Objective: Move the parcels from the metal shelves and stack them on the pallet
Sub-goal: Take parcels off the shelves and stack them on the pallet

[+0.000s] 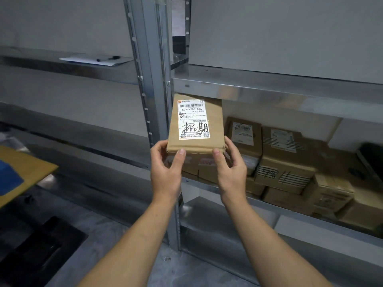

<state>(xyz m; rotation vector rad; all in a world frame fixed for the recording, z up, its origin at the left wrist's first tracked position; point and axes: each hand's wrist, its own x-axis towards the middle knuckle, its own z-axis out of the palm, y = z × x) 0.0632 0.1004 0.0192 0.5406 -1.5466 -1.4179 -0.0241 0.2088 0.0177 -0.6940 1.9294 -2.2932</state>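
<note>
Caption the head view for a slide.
Left hand and right hand hold a labelled parcel at a metal shelf stacked with other parcels.

Cardboard parcels (pixel 288 154) on metal shelf (pixel 290 212)

Pale grey wall (pixel 62 21) above grey concrete floor (pixel 107 220).

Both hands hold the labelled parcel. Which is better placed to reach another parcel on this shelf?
Right, probably: the right hand sits beside the stacked parcels; the left hand is by the upright post, beyond the held parcel.
</note>
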